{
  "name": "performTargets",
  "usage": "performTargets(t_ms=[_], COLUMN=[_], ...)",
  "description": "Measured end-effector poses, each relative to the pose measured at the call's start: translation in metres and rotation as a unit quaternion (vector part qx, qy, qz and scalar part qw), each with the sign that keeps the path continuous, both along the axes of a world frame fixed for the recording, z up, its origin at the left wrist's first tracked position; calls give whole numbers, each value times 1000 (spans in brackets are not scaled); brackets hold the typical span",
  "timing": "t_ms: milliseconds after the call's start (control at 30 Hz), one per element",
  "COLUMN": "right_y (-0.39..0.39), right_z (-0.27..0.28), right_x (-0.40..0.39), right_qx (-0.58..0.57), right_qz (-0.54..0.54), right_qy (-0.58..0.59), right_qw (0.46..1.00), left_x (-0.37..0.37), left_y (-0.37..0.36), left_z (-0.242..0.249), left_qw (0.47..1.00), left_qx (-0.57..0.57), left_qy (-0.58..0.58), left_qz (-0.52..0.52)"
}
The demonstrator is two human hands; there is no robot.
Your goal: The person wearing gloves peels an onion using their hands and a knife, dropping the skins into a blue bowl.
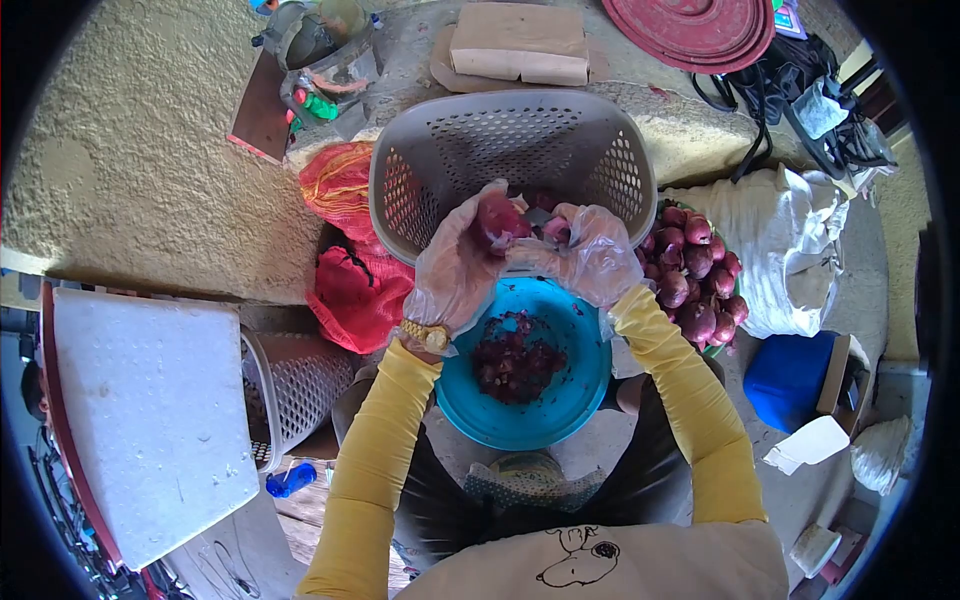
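Both hands wear clear plastic gloves and are over the near rim of a grey perforated basket (pixel 510 105). My left hand (pixel 455 255) is closed round a red onion (pixel 500 222). My right hand (pixel 597 255) is closed beside it, fingers bent near a small purplish piece (pixel 557 231); whether it also grips a knife is hidden. Below the hands a turquoise basin (pixel 525 425) holds dark red onion skins (pixel 515 362). To the right lies a heap of whole red onions (pixel 697 262).
Red mesh sacks (pixel 358 290) lie left of the basket. A white board (pixel 150 420) and another perforated basket (pixel 300 385) stand at the left. At the right are a white sack (pixel 790 250) and a blue container (pixel 790 378). A cardboard box (pixel 518 42) lies behind.
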State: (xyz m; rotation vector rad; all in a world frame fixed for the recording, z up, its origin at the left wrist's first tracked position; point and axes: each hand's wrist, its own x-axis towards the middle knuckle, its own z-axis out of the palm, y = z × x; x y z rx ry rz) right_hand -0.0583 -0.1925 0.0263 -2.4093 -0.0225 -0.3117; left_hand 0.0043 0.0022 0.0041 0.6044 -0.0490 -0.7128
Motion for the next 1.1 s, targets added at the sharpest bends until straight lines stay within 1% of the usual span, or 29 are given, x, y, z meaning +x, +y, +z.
performTargets(t_ms=[33,100,133,200,233,300,367,433,500,533,600,633,667,700,733,767,800,833,867,900,933,1000,1067,1100], right_y=[-1,-5,-6,-7,-8,-9,-9,-7,-6,-9,-13,-14,-16,-16,-16,-15,-15,-14,-14,-13,-12,-10,-11,-11], right_z=[-2,-13,-17,-25,-31,-38,-37,-21,4,-2,-14,-14,-12,-9,-7,-5,-4,-7,-13,-13,-11,-3,-3,-2], right_x=[1,4,4,4,5,5,5,5,4,4,4,4,3,2,1,1,1,0,-1,-1,-1,-1,-2,-2], right_qx=[0,53,53,36,36,56,55,53,7,7,-7,-7,-39,-71,-71,-84,-98,-97,-124,-151,-151,-165,-158,-152], right_qz=[0,-13,-13,3,3,19,14,9,-16,-16,43,43,49,55,54,69,83,83,82,80,80,89,98,106], right_qy=[0,22,22,-62,-62,-27,-20,-13,116,116,-49,-49,-15,19,19,29,39,39,10,-18,-18,50,39,29], right_qw=[1000,998,998,997,997,998,998,998,993,993,998,998,998,996,996,994,991,991,989,985,985,981,982,982], left_x=[0,-3,-4,-2,0,0,-1,-4,-2,-1,-1,-1,0,0,0,1,0,0,1,2,3,5,6,5], left_y=[1,2,2,4,4,2,2,1,4,6,8,9,10,9,9,15,21,25,28,30,32,32,33,33], left_z=[1,6,7,-1,-5,-9,-6,13,13,13,10,6,-5,-12,-18,-23,-7,2,0,-5,-9,-19,-26,-26], left_qw=[999,999,998,999,999,1000,1000,998,999,999,999,998,997,977,930,930,798,604,604,571,536,536,537,525], left_qx=[25,35,44,37,29,23,17,36,35,33,44,55,55,154,250,250,328,381,380,410,439,433,426,429], left_qy=[-14,-20,-27,-19,-12,-1,8,39,30,22,0,-23,-23,-148,-270,-270,-502,-695,-695,-706,-715,-718,-721,-727], left_qz=[13,29,45,35,24,18,14,20,10,-2,-20,-38,-38,-8,22,22,58,88,88,90,91,98,106,107])
